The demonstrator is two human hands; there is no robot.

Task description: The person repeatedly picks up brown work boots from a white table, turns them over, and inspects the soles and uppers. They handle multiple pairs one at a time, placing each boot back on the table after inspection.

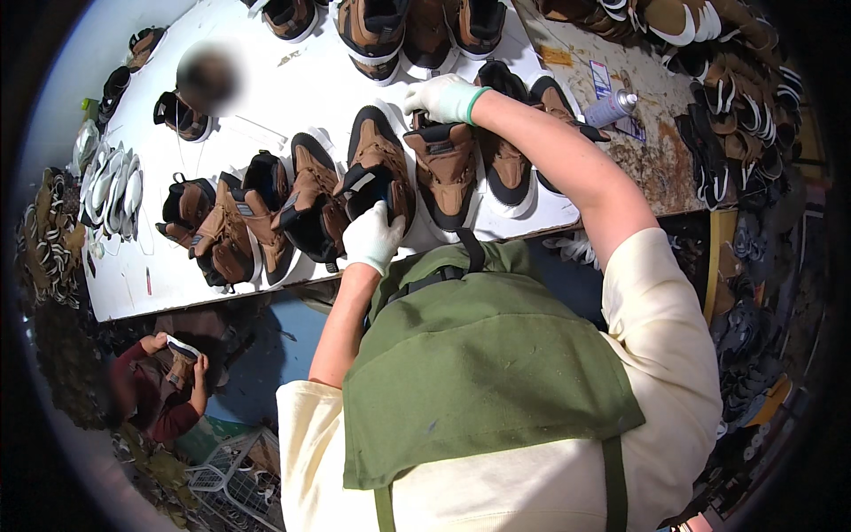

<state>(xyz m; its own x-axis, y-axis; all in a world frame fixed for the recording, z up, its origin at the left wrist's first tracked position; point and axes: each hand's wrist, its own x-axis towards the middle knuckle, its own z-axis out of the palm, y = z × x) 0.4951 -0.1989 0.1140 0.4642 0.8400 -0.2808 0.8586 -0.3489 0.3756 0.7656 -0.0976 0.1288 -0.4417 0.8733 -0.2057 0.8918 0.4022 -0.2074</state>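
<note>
White work gloves cover both my hands. My left hand (374, 237) is closed on the near heel collar of a brown-and-black shoe (376, 146), whose toe points away from me. Farther off and to the right, my right hand (443, 97) has its fingers curled at the far collar of another brown shoe (445, 168). That shoe's toe faces me, and the hand partly hides its opening. Close on its right stands a brown-and-black shoe (508, 173), toe toward me, under my right forearm.
More brown shoes (222, 239) line the near edge of the white table (266, 84), and others (372, 31) stand at its far side. White soles (113, 191) are piled at left. A spray can (612, 108) lies at right. Lower left, a person (168, 381) holds a shoe.
</note>
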